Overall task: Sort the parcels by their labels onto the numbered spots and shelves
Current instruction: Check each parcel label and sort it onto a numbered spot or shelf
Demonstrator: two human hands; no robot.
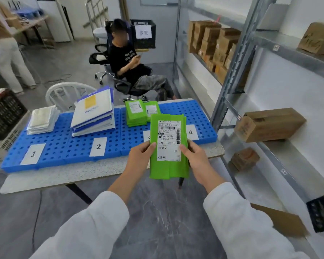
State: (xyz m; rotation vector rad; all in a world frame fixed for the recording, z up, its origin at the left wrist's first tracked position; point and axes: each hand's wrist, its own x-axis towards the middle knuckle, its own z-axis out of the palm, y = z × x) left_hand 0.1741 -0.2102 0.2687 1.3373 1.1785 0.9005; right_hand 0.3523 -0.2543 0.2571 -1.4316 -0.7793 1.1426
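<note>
Both hands, left (141, 156) and right (194, 157), grip the green parcel (168, 146) by its sides, label up for reading; beyond the grip, spot 3's card (146, 137) is probably its destination.

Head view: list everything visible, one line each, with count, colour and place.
Green plastic mailer with white label: one, held upright in both hands.
Green mailer stack: several, behind the part-hidden third card.
Blue-and-white envelope stack: several, above card 2.
White pouch stack: several, above card 1.
Blue perforated mats: on the table.
Number cards: 1, 2, 4 readable.
Brown cardboard boxes: many, on metal shelving, right.
Seated person: black shirt, behind table.
White chair: one.
Left hand; right hand: white sleeves.
</note>
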